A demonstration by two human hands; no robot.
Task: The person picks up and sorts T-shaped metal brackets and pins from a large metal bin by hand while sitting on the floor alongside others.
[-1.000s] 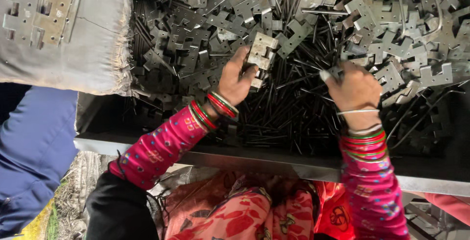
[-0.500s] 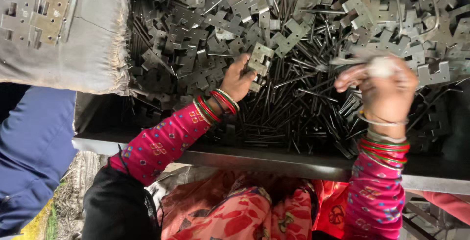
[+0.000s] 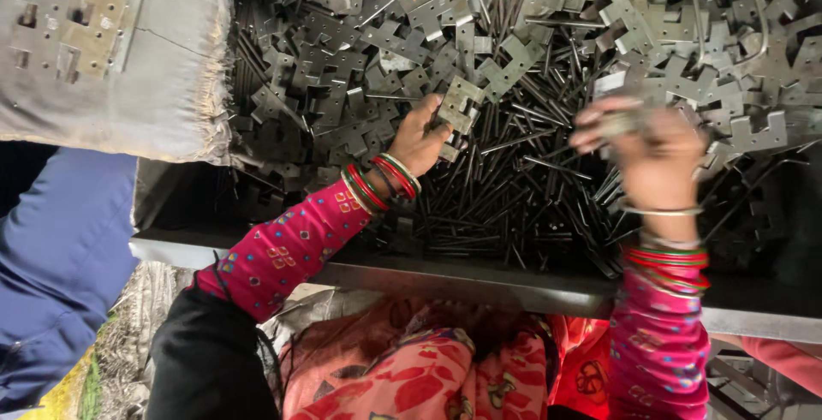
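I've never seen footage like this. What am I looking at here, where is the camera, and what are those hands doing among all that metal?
No machine here: a person works with two bare hands, and the single camera sits on their head, looking down. That is why you see pink patterned sleeves and bangles reaching away from you. On the metal tray lies a big heap of flat notched metal plates mixed with thin metal pins. The left hand pinches one notched plate by its edge. The right hand is blurred by motion; its fingers seem to close on something small, but I cannot tell what. At upper left, a grey sack bears more plates.
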